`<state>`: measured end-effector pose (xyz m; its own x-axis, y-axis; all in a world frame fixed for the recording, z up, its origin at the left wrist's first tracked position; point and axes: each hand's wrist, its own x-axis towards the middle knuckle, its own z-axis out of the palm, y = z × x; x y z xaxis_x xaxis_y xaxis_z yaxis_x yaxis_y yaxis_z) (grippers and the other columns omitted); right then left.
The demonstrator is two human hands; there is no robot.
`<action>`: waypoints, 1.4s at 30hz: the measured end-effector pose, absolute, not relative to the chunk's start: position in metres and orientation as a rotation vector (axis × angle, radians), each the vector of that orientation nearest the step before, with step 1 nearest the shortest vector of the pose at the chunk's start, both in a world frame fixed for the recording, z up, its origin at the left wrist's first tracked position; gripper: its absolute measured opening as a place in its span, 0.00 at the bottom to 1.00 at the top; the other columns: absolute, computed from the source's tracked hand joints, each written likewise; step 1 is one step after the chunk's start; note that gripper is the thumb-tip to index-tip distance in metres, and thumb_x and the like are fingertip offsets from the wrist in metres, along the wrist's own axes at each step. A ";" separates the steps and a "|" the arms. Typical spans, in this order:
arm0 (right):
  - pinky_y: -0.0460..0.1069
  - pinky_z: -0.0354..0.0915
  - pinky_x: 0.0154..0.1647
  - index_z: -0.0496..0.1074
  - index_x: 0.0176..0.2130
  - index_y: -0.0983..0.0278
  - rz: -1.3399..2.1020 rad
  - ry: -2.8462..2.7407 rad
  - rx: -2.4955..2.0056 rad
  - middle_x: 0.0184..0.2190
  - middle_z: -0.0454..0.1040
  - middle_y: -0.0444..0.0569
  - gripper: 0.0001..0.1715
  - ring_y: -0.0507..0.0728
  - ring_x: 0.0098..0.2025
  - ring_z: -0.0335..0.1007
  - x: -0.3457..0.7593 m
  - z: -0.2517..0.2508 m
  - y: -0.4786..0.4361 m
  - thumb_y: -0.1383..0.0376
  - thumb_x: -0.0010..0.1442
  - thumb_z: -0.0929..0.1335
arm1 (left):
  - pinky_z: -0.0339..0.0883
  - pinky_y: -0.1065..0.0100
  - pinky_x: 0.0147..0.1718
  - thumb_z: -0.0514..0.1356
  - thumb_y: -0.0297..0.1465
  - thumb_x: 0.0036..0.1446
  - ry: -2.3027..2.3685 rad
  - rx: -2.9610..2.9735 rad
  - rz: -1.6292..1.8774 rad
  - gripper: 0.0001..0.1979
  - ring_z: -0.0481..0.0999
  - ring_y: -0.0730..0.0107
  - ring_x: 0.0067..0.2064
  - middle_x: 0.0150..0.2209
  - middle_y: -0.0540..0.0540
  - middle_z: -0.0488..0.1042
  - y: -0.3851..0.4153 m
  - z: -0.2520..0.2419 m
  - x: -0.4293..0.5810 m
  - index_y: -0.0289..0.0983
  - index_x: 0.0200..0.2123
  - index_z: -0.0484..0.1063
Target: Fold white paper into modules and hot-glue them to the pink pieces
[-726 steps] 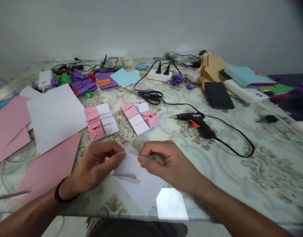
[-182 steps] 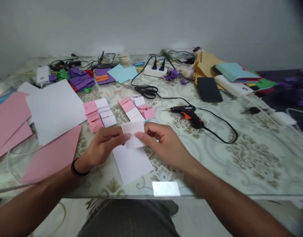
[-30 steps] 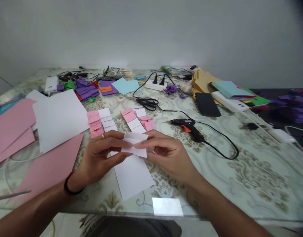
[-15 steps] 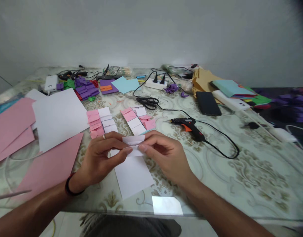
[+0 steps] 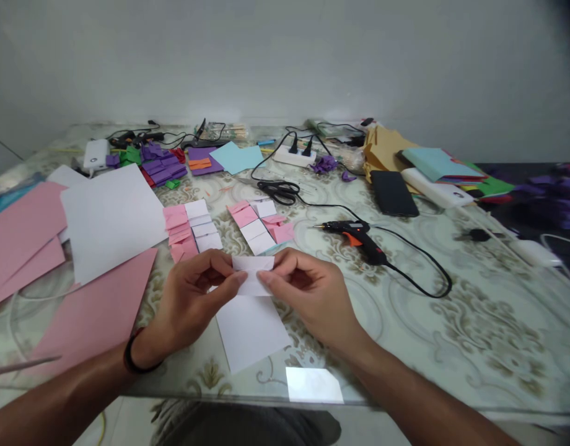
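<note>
A small folded white paper piece (image 5: 252, 276) is held just above the glass-topped table between both my hands. My left hand (image 5: 192, 297), a dark band on its wrist, pinches the piece's left edge with thumb and forefinger. My right hand (image 5: 308, 291) pinches the right edge the same way. Under the hands lies a larger white paper rectangle (image 5: 250, 328). Beyond them sit two sets of folded pink and white pieces (image 5: 189, 228) (image 5: 263, 224).
A black and orange glue gun (image 5: 357, 234) with its cord lies to the right. Scissors (image 5: 278, 189), a power strip (image 5: 293, 155), a phone (image 5: 393, 192), purple folded pieces (image 5: 162, 164) and coloured paper stacks (image 5: 434, 164) lie farther back. Pink sheets (image 5: 90, 316) and a white sheet (image 5: 111, 217) cover the left.
Over the last second the small white piece has been pressed flatter between my fingertips; both hands stay in nearly the same spot, drawn slightly closer together.
</note>
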<state>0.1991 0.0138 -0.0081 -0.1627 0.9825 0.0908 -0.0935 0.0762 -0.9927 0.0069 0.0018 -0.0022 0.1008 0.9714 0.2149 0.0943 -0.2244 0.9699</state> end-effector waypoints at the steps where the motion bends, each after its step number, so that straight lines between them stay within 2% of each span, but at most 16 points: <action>1: 0.47 0.62 0.29 0.71 0.23 0.63 1.312 -1.300 -1.006 0.29 0.72 0.44 0.17 0.51 0.30 0.66 0.199 -0.008 0.014 0.61 0.54 0.78 | 0.64 0.78 0.24 0.69 0.27 0.59 1.113 1.483 1.246 0.10 0.70 0.78 0.28 0.28 0.52 0.73 0.001 -0.002 0.007 0.37 0.27 0.72; 10: 0.46 0.60 0.28 0.66 0.24 0.63 1.328 -1.262 -1.023 0.29 0.70 0.43 0.19 0.50 0.29 0.62 0.198 -0.009 0.015 0.62 0.54 0.78 | 0.63 0.77 0.25 0.69 0.26 0.59 1.116 1.467 1.280 0.13 0.67 0.78 0.29 0.29 0.53 0.70 0.002 -0.006 0.007 0.37 0.28 0.67; 17: 0.45 0.57 0.28 0.69 0.41 0.60 1.534 -1.224 -0.963 0.26 0.65 0.36 0.19 0.49 0.27 0.59 0.200 -0.013 0.020 0.60 0.56 0.78 | 0.59 0.81 0.22 0.67 0.23 0.61 1.069 1.472 1.275 0.10 0.64 0.82 0.26 0.27 0.57 0.66 0.005 -0.005 0.006 0.40 0.39 0.70; 19: 0.45 0.55 0.27 0.72 0.43 0.61 1.539 -1.319 -0.997 0.25 0.62 0.36 0.17 0.49 0.27 0.58 0.201 -0.014 0.020 0.59 0.58 0.76 | 0.58 0.81 0.21 0.68 0.26 0.61 1.074 1.443 1.169 0.11 0.63 0.82 0.25 0.26 0.57 0.64 0.007 -0.007 0.004 0.40 0.45 0.72; 21: 0.46 0.54 0.27 0.73 0.43 0.62 1.484 -1.394 -1.027 0.26 0.61 0.37 0.14 0.49 0.27 0.57 0.201 -0.014 0.020 0.59 0.59 0.75 | 0.62 0.80 0.22 0.68 0.30 0.62 1.099 1.401 1.020 0.12 0.65 0.81 0.24 0.24 0.57 0.64 0.009 -0.009 0.001 0.40 0.48 0.74; 23: 0.46 0.55 0.27 0.74 0.43 0.61 1.443 -1.425 -1.032 0.26 0.62 0.37 0.13 0.49 0.27 0.58 0.201 -0.014 0.020 0.61 0.60 0.75 | 0.71 0.76 0.26 0.67 0.35 0.63 1.117 1.364 0.882 0.09 0.72 0.77 0.26 0.25 0.55 0.68 0.012 -0.010 -0.001 0.37 0.44 0.77; 25: 0.46 0.56 0.27 0.74 0.44 0.61 1.428 -1.431 -1.030 0.26 0.63 0.37 0.12 0.49 0.27 0.59 0.201 -0.013 0.020 0.61 0.60 0.74 | 0.76 0.71 0.30 0.65 0.40 0.66 1.121 1.384 0.743 0.12 0.80 0.71 0.29 0.26 0.50 0.76 0.014 -0.009 -0.003 0.35 0.38 0.77; 29: 0.46 0.57 0.27 0.74 0.45 0.62 1.452 -1.435 -1.039 0.25 0.64 0.37 0.14 0.49 0.27 0.60 0.202 -0.013 0.022 0.60 0.60 0.75 | 0.77 0.70 0.30 0.59 0.43 0.70 1.116 1.513 0.635 0.20 0.84 0.67 0.29 0.26 0.44 0.83 0.014 -0.006 -0.005 0.33 0.33 0.78; 32: 0.47 0.60 0.28 0.74 0.37 0.63 1.553 -1.461 -1.047 0.24 0.63 0.38 0.15 0.50 0.26 0.62 0.204 -0.014 0.024 0.55 0.59 0.76 | 0.78 0.71 0.30 0.59 0.42 0.71 1.080 1.529 0.698 0.19 0.85 0.67 0.29 0.27 0.44 0.84 0.012 -0.004 -0.005 0.33 0.35 0.78; 35: 0.48 0.61 0.29 0.68 0.26 0.63 1.587 -1.536 -1.102 0.21 0.66 0.40 0.24 0.52 0.26 0.68 0.206 -0.015 0.024 0.50 0.61 0.74 | 0.79 0.72 0.29 0.60 0.41 0.70 1.070 1.510 0.722 0.17 0.85 0.67 0.29 0.28 0.44 0.84 0.011 -0.004 -0.005 0.33 0.38 0.79; 39: 0.48 0.56 0.27 0.65 0.24 0.62 1.482 -1.619 -1.179 0.18 0.71 0.42 0.28 0.51 0.23 0.64 0.207 -0.014 0.020 0.47 0.63 0.72 | 0.79 0.73 0.28 0.60 0.40 0.70 1.065 1.504 0.712 0.17 0.85 0.68 0.28 0.27 0.44 0.84 0.011 -0.003 -0.004 0.33 0.37 0.79; 42: 0.48 0.54 0.26 0.65 0.22 0.62 1.466 -1.622 -1.173 0.18 0.71 0.43 0.29 0.51 0.23 0.62 0.208 -0.014 0.020 0.47 0.63 0.72 | 0.80 0.73 0.31 0.58 0.39 0.72 1.018 1.516 0.694 0.16 0.86 0.68 0.30 0.29 0.44 0.85 0.012 -0.001 -0.004 0.33 0.38 0.79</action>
